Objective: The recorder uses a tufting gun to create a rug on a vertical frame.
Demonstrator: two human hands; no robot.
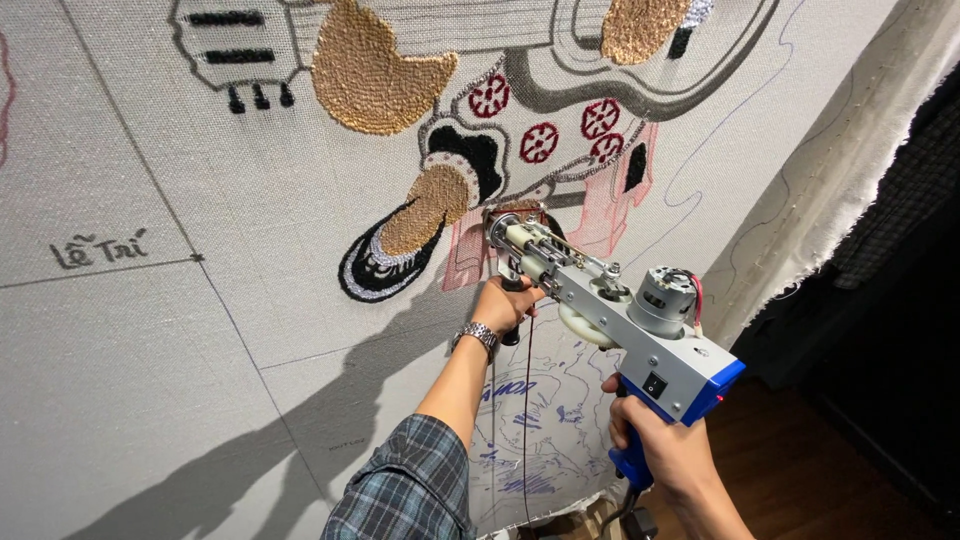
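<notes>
Head view looks at a stretched grey cloth (150, 150) that stands upright, with its frayed right edge (850, 190) running down beside a dark gap. A tufting gun (610, 320), silver with a blue grip, is held against the cloth near the middle, its nose (505, 232) touching a pale pink patch (465, 250) of the picture. The left hand (505, 305) is closed around the gun's front handle just under the nose; a metal watch (477, 336) sits on that wrist and a plaid sleeve (410, 490) covers the forearm lower down. The right hand (655, 440) is wrapped tight around the blue rear grip (632, 462), below the round motor (662, 295). A thin red yarn (528, 400) hangs down from the gun in front of blue pen lines (540, 440) drawn near the cloth's lower edge. Above the nose lie finished tufted areas: gold patches (370, 75), red round flowers (540, 142) and a black-and-silver shape (385, 265).
</notes>
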